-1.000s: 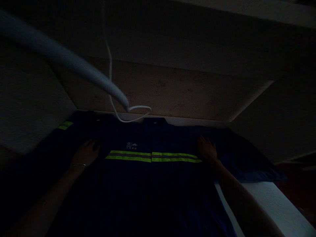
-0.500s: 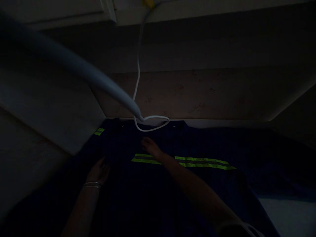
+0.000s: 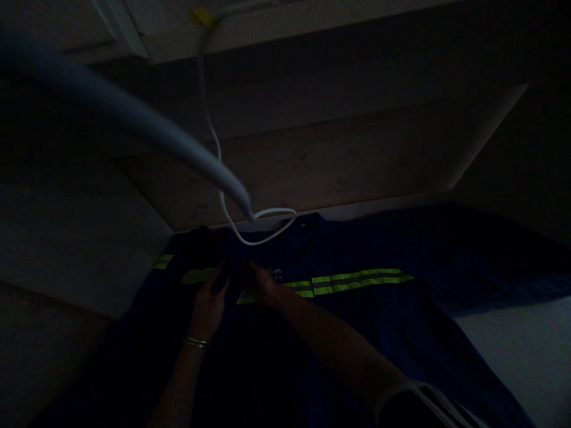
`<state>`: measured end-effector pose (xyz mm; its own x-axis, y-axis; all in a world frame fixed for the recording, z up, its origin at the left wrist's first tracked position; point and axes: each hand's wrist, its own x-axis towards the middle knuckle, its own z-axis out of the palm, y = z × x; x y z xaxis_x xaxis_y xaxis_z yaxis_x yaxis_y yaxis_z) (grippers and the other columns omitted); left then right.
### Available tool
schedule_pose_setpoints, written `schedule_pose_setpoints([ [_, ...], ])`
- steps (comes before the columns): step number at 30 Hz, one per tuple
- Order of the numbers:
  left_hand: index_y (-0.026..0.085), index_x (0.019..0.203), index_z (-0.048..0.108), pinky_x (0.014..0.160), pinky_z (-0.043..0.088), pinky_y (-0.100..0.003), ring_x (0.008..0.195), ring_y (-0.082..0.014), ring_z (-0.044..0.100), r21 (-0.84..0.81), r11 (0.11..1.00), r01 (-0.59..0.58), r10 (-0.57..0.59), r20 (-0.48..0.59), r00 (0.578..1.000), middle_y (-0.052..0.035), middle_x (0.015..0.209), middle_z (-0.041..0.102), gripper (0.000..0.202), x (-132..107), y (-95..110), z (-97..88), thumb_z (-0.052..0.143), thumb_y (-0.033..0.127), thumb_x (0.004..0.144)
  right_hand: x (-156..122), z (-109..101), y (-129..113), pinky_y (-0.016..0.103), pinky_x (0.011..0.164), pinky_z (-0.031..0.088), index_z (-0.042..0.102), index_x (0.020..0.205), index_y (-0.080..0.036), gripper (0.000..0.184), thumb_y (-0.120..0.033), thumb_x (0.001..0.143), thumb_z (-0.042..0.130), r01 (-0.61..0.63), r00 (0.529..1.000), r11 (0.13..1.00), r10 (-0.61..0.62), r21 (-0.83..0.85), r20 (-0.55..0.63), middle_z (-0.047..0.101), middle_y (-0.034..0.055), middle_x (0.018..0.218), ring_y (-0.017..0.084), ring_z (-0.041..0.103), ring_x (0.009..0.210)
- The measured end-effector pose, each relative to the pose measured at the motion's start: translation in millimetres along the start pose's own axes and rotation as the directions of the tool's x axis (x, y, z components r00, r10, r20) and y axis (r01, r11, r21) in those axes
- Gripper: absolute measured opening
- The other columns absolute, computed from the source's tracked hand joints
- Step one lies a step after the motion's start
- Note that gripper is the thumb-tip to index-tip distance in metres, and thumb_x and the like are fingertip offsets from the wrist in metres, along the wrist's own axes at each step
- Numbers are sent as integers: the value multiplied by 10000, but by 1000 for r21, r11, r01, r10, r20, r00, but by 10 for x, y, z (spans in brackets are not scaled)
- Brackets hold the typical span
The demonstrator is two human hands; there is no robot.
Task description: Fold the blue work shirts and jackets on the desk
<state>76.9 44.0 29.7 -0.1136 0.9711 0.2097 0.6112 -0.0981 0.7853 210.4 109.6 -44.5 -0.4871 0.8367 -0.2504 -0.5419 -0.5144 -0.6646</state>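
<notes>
Two dark blue work jackets with yellow-green reflective stripes lie spread side by side and overlapping, one on the right (image 3: 357, 321) and one on the left (image 3: 156, 333). My left hand (image 3: 210, 306), with bracelets at the wrist, is on the front of the left jacket, thumb and fingers bent toward the cloth. Close beside it, my right hand (image 3: 261, 284) has its fingers curled on the same jacket's front, by a stripe and a small pale chest print (image 3: 276, 273). The fingertips are hard to see in the dark, and the pinched cloth is mostly hidden.
A white cable (image 3: 214, 134) hangs in a loop above the jackets from a ledge with yellow tape (image 3: 203, 18). Its thick blurred stretch (image 3: 147, 125) crosses close to the camera. A patterned panel (image 3: 312, 160) stands behind, with a pale wall (image 3: 80, 238) at the left.
My left hand has moved up and right, nearer to my right hand, which has shifted slightly down and left. A stripe on the left jacket's front now shows. The view has tilted.
</notes>
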Motion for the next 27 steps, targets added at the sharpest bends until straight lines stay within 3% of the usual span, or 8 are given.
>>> schedule_pose_setpoints([
  [4,269,1438,457,1224,225,-420,1446,-179,325,176,939,-295,202,412,889,-6,1572,368,635,-114,195,471,407,145,817,-343,-221,-267,446,1042,434,591,1246,-206,482,-448,995,260,-7,1000,995,8,100,-6,658,94,1234,214,602,1146],
  [9,319,1501,338,1186,109,-629,1498,-281,175,479,789,-384,-55,678,733,-10,1617,238,675,-221,293,844,420,236,836,-828,-747,-619,443,994,471,577,1252,-266,426,-497,954,378,113,968,994,-110,-1,-226,640,60,1263,210,609,1138],
  [14,334,1505,317,1199,106,-582,1502,-310,120,408,843,-349,-167,817,552,-37,1628,185,864,-36,388,740,662,444,721,-1487,-1160,-805,338,909,512,500,1306,-271,488,-301,838,634,150,904,973,-207,-178,-373,633,53,1273,169,663,1012],
  [16,300,1467,414,1188,251,-489,1455,-298,298,297,931,-212,-107,777,620,-62,1578,344,806,151,361,747,652,541,736,-1829,-1292,-956,334,790,554,446,1355,-263,582,-310,817,662,107,897,950,-220,-294,-384,650,63,1244,173,694,864],
  [18,216,1409,503,1157,329,-439,1389,-292,422,249,963,-104,-58,567,822,-112,1502,467,689,328,274,860,523,582,826,-2197,-1475,-1224,319,667,565,431,1367,-260,592,-336,822,649,82,863,906,-273,-416,-425,677,64,1180,163,686,719],
  [20,155,1374,535,1176,265,-513,1409,-324,383,365,926,-99,-24,318,948,-158,1494,466,619,422,143,1044,395,524,898,-2580,-1753,-1608,288,585,545,470,1333,-231,520,-334,842,608,67,751,834,-404,-548,-523,699,69,1093,148,656,641],
  [24,199,1453,439,1136,98,-705,1477,-364,213,635,758,-150,-37,272,961,-129,1590,303,583,378,-120,1346,302,418,932,-3312,-2513,-2420,266,648,534,581,1215,-176,377,-295,857,584,-176,230,604,-742,-777,-629,690,102,1064,170,661,788],
  [27,221,1506,345,1128,98,-712,1491,-359,162,683,716,-147,-100,308,946,-101,1626,204,617,344,-251,1398,244,447,942,-3670,-2973,-2729,285,665,515,688,974,-99,210,-251,840,634,-400,188,503,-773,-766,-606,705,151,902,189,662,755],
])
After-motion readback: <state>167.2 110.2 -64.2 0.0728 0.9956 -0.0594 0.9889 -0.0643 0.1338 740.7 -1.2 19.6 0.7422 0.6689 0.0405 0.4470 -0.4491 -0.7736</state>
